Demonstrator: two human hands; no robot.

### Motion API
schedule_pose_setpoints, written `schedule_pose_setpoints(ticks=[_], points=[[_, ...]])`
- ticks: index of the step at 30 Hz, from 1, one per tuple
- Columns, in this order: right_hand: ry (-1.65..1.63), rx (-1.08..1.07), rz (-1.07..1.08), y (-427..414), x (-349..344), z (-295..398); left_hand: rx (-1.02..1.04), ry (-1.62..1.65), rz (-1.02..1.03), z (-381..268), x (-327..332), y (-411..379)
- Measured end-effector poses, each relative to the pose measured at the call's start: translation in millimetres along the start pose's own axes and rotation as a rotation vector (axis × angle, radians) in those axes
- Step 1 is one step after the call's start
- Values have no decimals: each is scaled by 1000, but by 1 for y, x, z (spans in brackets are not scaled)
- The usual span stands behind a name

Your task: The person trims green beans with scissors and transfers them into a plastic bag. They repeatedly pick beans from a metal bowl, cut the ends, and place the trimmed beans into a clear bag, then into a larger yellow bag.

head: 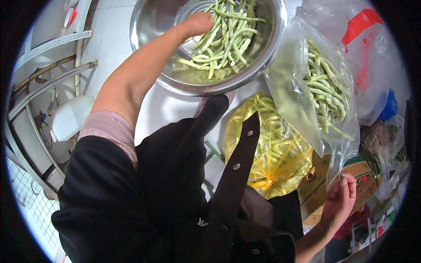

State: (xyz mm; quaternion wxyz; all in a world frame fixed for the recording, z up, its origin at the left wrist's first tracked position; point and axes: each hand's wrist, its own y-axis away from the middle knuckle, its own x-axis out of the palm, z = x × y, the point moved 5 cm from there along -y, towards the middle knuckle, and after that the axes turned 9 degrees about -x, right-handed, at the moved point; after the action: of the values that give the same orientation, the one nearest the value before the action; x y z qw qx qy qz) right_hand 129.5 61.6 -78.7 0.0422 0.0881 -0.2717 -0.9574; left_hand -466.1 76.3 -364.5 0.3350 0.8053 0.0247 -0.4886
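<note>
My left hand reaches into a wide stainless steel basin, against a heap of long pale green beans. Its fingertips are hidden, so whether it grips any beans does not show. Low on the right, my right hand pinches the gathered edge of a clear plastic bag. More green beans lie inside this bag, to the right of the basin. A yellow translucent plastic bag, also with beans in it, sits in front of me, its plastic bunched together at the near end.
Cardboard boxes stand below the bags on the right. Other plastic bags, one with red on it, crowd the far right. On the left are a metal rack and a whitish plastic jug.
</note>
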Motion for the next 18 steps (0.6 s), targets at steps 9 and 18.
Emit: schedule_pose_setpoints(ticks=[9,18], points=[[-16,24,23,0,2,-4,455,-314,181,-11,4,-1],[-15,27,2,-4,1,-5,463,354,-192,-107,-34,165]])
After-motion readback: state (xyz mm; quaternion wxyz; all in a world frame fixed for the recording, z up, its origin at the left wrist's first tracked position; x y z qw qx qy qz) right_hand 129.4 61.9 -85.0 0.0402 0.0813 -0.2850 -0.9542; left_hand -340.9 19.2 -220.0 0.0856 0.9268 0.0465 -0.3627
